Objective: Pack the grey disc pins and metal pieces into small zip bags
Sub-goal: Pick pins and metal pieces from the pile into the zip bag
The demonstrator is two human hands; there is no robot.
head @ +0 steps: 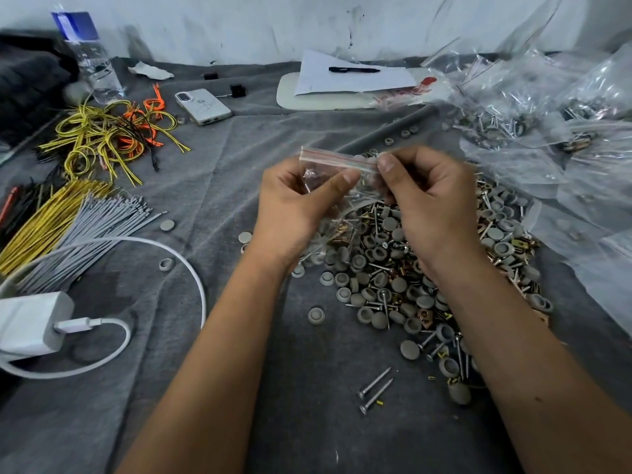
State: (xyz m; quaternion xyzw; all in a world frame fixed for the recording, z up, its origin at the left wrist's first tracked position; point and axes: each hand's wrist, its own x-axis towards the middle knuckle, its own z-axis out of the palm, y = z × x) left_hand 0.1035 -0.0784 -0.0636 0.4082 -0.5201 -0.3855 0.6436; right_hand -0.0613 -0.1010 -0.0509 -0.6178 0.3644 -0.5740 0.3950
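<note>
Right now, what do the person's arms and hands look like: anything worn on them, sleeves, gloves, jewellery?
Both arms are bare as far up as the frame shows, with no sleeve in view. The left hand and right hand wear no gloves. No watch, bracelet or ring is visible. The nails that show are short and unpainted. The right forearm carries a few small dark marks.

A phone [203,106] lay near tangled wires [113,131]; a charger [32,323], bottle [94,59] and pen [354,69] on paper [352,83] sat around.
</note>
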